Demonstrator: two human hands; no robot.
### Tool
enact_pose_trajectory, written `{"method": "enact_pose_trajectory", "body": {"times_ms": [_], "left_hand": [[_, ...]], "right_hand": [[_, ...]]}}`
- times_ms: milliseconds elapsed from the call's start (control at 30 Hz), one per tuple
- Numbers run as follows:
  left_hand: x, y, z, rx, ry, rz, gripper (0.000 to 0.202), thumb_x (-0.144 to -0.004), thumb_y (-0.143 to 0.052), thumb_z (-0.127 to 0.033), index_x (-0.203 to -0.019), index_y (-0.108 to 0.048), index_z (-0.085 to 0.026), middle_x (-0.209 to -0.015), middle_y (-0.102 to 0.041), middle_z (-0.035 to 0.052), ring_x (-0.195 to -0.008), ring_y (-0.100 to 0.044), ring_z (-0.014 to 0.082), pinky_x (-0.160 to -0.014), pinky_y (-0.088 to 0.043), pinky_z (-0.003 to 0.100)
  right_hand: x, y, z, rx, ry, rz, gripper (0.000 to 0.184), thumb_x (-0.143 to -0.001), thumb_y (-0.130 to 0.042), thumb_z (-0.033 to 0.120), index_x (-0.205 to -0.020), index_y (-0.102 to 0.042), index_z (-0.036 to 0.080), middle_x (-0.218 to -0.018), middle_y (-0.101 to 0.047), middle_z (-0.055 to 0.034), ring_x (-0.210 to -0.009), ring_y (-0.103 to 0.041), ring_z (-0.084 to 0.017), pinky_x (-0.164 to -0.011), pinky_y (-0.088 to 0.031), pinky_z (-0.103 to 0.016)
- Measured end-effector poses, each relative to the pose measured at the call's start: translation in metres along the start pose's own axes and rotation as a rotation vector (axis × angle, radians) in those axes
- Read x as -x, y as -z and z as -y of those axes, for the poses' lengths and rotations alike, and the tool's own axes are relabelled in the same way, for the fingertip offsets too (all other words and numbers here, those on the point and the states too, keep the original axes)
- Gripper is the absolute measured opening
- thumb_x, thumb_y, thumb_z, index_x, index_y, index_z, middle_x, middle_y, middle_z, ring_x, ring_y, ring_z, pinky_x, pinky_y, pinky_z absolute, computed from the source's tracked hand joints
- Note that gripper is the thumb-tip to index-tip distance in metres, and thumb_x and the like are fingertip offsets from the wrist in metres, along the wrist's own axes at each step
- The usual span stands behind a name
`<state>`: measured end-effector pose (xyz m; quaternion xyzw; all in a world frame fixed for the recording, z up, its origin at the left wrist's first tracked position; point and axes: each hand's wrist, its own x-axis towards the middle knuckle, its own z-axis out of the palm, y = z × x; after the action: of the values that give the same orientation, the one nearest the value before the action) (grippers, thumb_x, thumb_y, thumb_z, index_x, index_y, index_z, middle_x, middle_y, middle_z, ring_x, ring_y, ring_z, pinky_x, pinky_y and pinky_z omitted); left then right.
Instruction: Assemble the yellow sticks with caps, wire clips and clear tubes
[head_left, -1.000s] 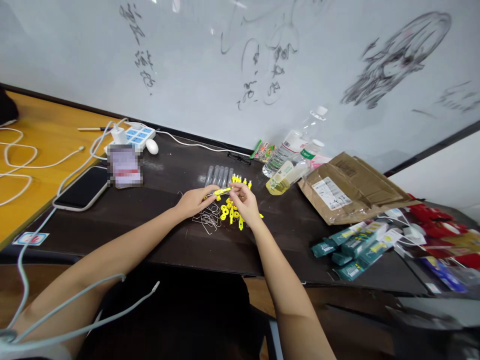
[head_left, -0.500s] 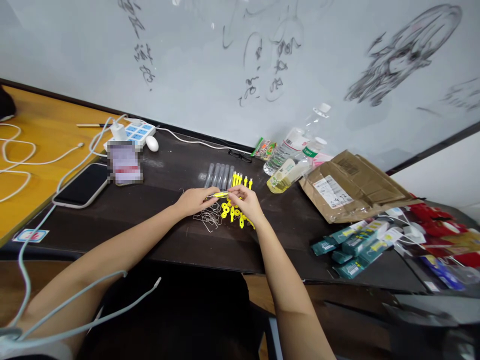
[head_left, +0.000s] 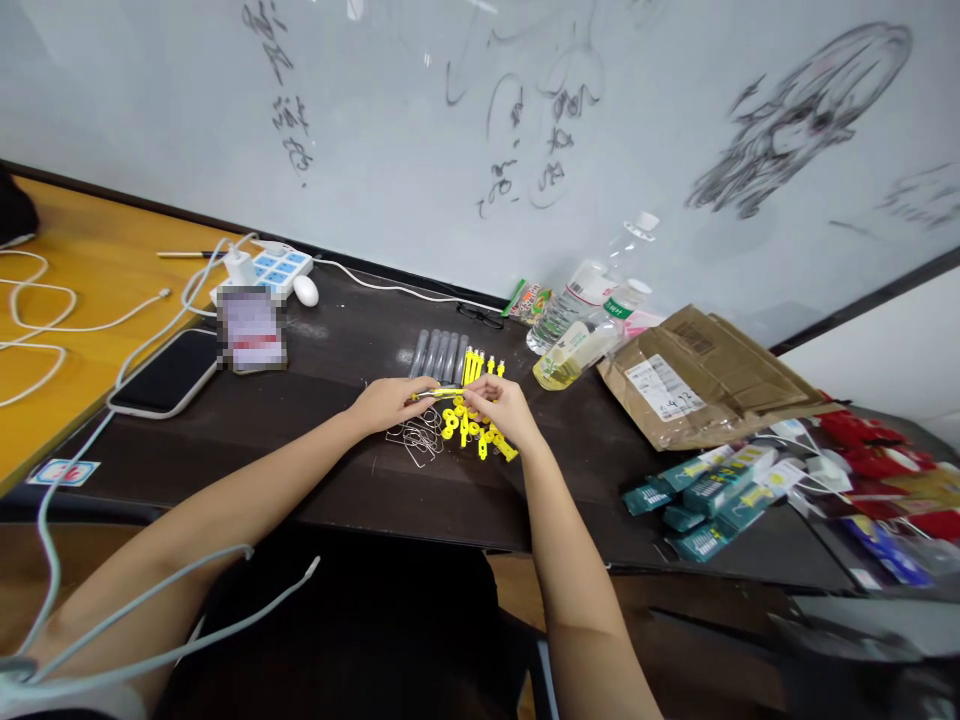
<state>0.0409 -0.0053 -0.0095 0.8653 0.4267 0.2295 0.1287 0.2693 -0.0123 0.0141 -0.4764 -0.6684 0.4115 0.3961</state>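
Between my two hands a thin yellow plastic stick with a metal wire (head_left: 448, 393) is held roughly level, just above the dark desk. My left hand (head_left: 384, 403) pinches its left end, while the fingertips of my right hand (head_left: 510, 410) close on the right end. Behind the hands lie several clear tubes (head_left: 438, 354) side by side, and next to them several yellow rods (head_left: 475, 364) with pale tips. Under and in front of my fingers are loose yellow plastic pieces (head_left: 464, 427), some ring-shaped. Bent metal wires (head_left: 417, 437) lie in a tangle below my left hand.
On the left are a phone (head_left: 166, 374), a power strip (head_left: 279, 266) and white cables. Bottles (head_left: 568, 352), a brown parcel (head_left: 705, 370) and green boxes (head_left: 720, 490) stand or lie to the right. A whiteboard (head_left: 390, 140) rises behind the desk (head_left: 300, 470).
My right hand has shifted slightly right and down along the yellow stick. My left hand stays nearly in place, and both still hold the stick.
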Motion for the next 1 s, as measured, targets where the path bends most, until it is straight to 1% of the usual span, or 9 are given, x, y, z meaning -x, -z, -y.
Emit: {"method": "enact_pose_trajectory", "body": {"times_ms": [167,233,333,400,567,700,767,900,1000], "left_hand": [[-0.001,-0.003,0.002,-0.019,0.000,-0.034,0.031,-0.090,-0.045,-0.044,-0.111,-0.058,-0.025,-0.077,-0.067,-0.0016,-0.065,-0.059,0.0143,-0.058,-0.035,0.024],[-0.001,-0.003,0.003,-0.028,0.002,-0.039,0.031,-0.088,-0.047,-0.044,-0.109,-0.059,-0.023,-0.077,-0.067,-0.0008,-0.064,-0.059,0.0140,-0.058,-0.035,0.023],[-0.001,-0.002,0.003,-0.032,-0.024,-0.026,0.032,-0.090,-0.045,-0.045,-0.107,-0.060,-0.023,-0.085,-0.068,0.0005,-0.069,-0.061,0.0144,-0.059,-0.036,0.023],[-0.001,-0.001,0.003,-0.033,-0.047,-0.024,0.034,-0.091,-0.043,-0.048,-0.108,-0.060,-0.024,-0.091,-0.069,0.0011,-0.076,-0.062,0.0153,-0.062,-0.038,0.023],[-0.001,0.000,0.003,-0.052,-0.044,-0.056,0.036,-0.093,-0.040,-0.049,-0.114,-0.059,-0.027,-0.100,-0.069,0.0010,-0.085,-0.063,0.0156,-0.065,-0.040,0.023],[-0.001,0.000,0.003,-0.057,-0.034,-0.050,0.036,-0.094,-0.039,-0.049,-0.115,-0.059,-0.027,-0.100,-0.069,0.0003,-0.085,-0.064,0.0158,-0.065,-0.040,0.023],[-0.001,0.000,0.003,-0.049,-0.037,-0.046,0.036,-0.094,-0.039,-0.049,-0.115,-0.059,-0.027,-0.100,-0.069,0.0009,-0.085,-0.064,0.0159,-0.065,-0.040,0.024],[-0.001,0.000,0.003,-0.027,-0.031,-0.046,0.036,-0.094,-0.040,-0.048,-0.116,-0.059,-0.027,-0.102,-0.069,0.0012,-0.085,-0.064,0.0157,-0.067,-0.041,0.024],[-0.001,0.000,0.003,-0.018,-0.017,-0.043,0.037,-0.094,-0.040,-0.047,-0.118,-0.058,-0.027,-0.104,-0.069,0.0020,-0.087,-0.064,0.0164,-0.069,-0.042,0.025]], "right_hand": [[-0.001,-0.003,-0.001,-0.134,0.009,0.068,0.020,-0.072,-0.067,0.031,-0.078,-0.052,0.019,-0.068,-0.064,-0.0005,-0.059,-0.062,-0.012,-0.050,-0.052,-0.023],[-0.002,-0.004,-0.003,-0.158,0.027,0.087,0.016,-0.072,-0.064,0.026,-0.077,-0.050,0.019,-0.065,-0.062,0.0021,-0.056,-0.061,-0.011,-0.050,-0.052,-0.023],[-0.005,-0.003,-0.007,-0.172,0.078,0.075,0.011,-0.070,-0.058,0.019,-0.078,-0.051,0.020,-0.059,-0.056,0.0063,-0.051,-0.056,-0.008,-0.050,-0.051,-0.021],[-0.007,-0.001,-0.009,-0.166,0.102,0.053,0.011,-0.070,-0.056,0.018,-0.081,-0.054,0.020,-0.058,-0.052,0.0072,-0.050,-0.054,-0.007,-0.050,-0.051,-0.021],[-0.006,-0.001,-0.008,-0.154,0.088,0.030,0.007,-0.072,-0.058,0.021,-0.078,-0.057,0.019,-0.062,-0.049,0.0058,-0.052,-0.053,-0.008,-0.053,-0.055,-0.025],[-0.004,-0.002,-0.010,-0.155,0.080,0.060,0.019,-0.070,-0.068,0.025,-0.080,-0.054,0.019,-0.068,-0.052,0.0041,-0.058,-0.056,-0.009,-0.052,-0.055,-0.025],[-0.005,-0.001,-0.011,-0.156,0.080,0.063,0.022,-0.071,-0.070,0.029,-0.081,-0.053,0.020,-0.069,-0.052,0.0038,-0.059,-0.056,-0.010,-0.052,-0.055,-0.024],[-0.007,0.007,-0.011,-0.167,0.091,0.021,0.025,-0.072,-0.070,0.037,-0.081,-0.054,0.020,-0.070,-0.051,0.0035,-0.059,-0.054,-0.009,-0.053,-0.054,-0.026],[-0.008,0.013,-0.010,-0.137,0.100,-0.029,0.026,-0.073,-0.068,0.040,-0.081,-0.054,0.020,-0.071,-0.052,0.0029,-0.058,-0.052,-0.010,-0.052,-0.051,-0.026]]}}
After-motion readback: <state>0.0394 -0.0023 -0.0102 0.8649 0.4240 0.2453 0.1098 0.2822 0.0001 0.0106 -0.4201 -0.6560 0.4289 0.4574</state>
